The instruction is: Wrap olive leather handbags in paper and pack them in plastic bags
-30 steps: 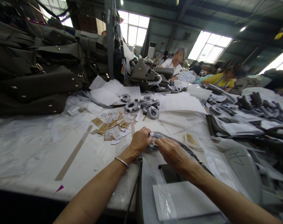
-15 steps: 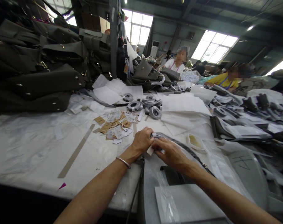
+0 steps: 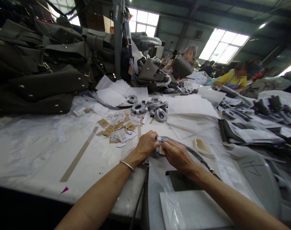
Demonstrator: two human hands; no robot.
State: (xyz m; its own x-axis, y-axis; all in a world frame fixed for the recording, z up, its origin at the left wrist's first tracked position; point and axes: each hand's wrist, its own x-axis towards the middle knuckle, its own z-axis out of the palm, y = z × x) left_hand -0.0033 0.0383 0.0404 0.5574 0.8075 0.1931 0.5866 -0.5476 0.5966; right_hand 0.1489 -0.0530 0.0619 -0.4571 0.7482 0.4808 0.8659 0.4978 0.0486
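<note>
My left hand (image 3: 146,144) and my right hand (image 3: 176,154) meet over a coiled, plastic-wrapped strap (image 3: 160,140) on the white table (image 3: 40,150). Both hands are closed on the coil, with a small white paper band (image 3: 161,150) between the fingers. The strap runs on to the right as a dark line (image 3: 198,158) toward a metal clasp. A dark bag in clear plastic (image 3: 179,183) lies just under my forearms. A thin bracelet sits on my left wrist.
Several more wrapped strap coils (image 3: 157,113) and a scatter of paper tags (image 3: 119,126) lie beyond my hands. Dark handbags (image 3: 40,73) are stacked at the left. White sheets (image 3: 191,107) cover the middle. Two people work at the far side (image 3: 234,80).
My hands have stayed on the coil while my right fingers shifted the white band closer against it. A person at the far side has lifted a dark bag.
</note>
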